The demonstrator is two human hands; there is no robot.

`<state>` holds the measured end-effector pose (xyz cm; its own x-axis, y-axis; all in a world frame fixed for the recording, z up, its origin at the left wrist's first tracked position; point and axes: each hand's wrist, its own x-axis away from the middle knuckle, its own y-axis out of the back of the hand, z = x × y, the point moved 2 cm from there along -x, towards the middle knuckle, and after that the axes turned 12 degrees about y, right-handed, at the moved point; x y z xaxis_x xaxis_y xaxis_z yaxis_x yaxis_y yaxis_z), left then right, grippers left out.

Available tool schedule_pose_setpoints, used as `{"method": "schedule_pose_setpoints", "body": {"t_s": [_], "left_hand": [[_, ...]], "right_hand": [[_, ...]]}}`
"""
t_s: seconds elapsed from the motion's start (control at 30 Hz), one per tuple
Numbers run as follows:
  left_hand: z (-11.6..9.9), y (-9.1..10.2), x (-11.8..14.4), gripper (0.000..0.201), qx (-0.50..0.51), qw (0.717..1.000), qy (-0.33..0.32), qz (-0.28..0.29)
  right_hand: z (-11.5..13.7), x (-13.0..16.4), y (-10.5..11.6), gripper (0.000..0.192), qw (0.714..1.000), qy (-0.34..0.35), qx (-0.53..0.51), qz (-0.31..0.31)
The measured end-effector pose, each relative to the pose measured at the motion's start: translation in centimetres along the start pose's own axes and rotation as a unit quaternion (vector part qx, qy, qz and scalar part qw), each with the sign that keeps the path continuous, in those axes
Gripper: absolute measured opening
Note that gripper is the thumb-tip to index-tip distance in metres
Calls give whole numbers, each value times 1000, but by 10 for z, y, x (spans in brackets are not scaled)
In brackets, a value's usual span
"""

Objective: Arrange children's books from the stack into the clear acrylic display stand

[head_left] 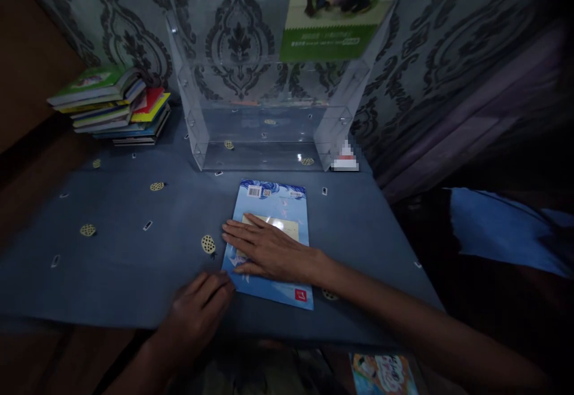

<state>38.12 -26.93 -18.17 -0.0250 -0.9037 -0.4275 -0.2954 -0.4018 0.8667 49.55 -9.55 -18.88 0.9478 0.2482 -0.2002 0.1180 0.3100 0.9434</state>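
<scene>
A thin blue book (273, 195) lies flat on the cloth-covered table, with a barcode and wave pattern along its far edge. My right hand (269, 248) rests flat across the middle of the cover, fingers stretched to the left, hiding part of a pale panel. At the book's near left corner is my left hand (201, 302), its fingers curled together and slightly blurred. Its thumb and that corner are hidden, so whether it grips the book cannot be made out.
Behind the book stands a clear acrylic rack (260, 156) with a green-banded book (329, 42) upright in its top. A stack of books (107, 108) sits at the back left. A pixelated white object (344, 159) is beside the rack. Below the table edge shows a colourful cover (383, 374).
</scene>
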Motion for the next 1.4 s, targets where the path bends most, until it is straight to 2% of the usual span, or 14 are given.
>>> {"method": "schedule_pose_setpoints", "body": {"t_s": [0.27, 0.53, 0.87, 1.13, 1.4], "left_hand": [[13, -12, -22, 19, -31, 999, 33, 20], [35, -27, -52, 29, -31, 996, 41, 72], [54, -42, -84, 31, -44, 993, 61, 94], [68, -52, -112, 32, -23, 993, 75, 93], [73, -60, -135, 37, -64, 994, 39, 77]], "right_hand": [[-17, -3, 8, 60, 999, -34, -18, 22], [-42, -4, 11, 54, 996, -88, -23, -7], [-70, -5, 12, 51, 989, -143, 17, -31], [-75, 0, 9, 49, 981, -184, 52, -35], [-74, 13, 3, 50, 973, -209, 74, -71]]}}
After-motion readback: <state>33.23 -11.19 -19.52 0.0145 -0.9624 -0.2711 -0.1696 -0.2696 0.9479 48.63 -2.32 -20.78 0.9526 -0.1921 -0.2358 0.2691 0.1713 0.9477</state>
